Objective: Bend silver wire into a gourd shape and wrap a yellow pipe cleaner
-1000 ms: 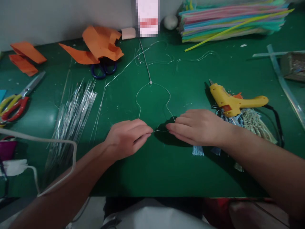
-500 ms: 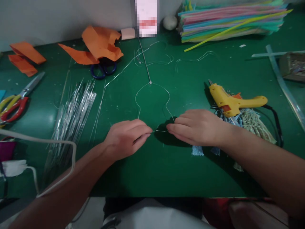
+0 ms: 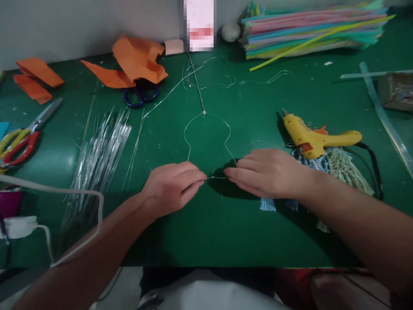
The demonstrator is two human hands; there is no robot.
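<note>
A thin silver wire frame [image 3: 206, 129], bent into a gourd-like outline, lies on the green table [image 3: 206, 232]. My left hand [image 3: 172, 187] pinches the frame's lower edge from the left, fingers closed on the wire. From the right, my right hand [image 3: 266, 172] pinches the same lower edge, its fingertips a few centimetres from the left ones. A short stretch of wire spans between the two pinches.
A yellow glue gun [image 3: 318, 137] rests on tassels right of my right hand. A bundle of silver wires [image 3: 97, 159] lies left. Red-and-yellow scissors [image 3: 22, 137], orange paper [image 3: 137, 60] over blue scissors, stacked coloured pipe cleaners [image 3: 309, 28] and a white cable [image 3: 64, 193] surround the work spot.
</note>
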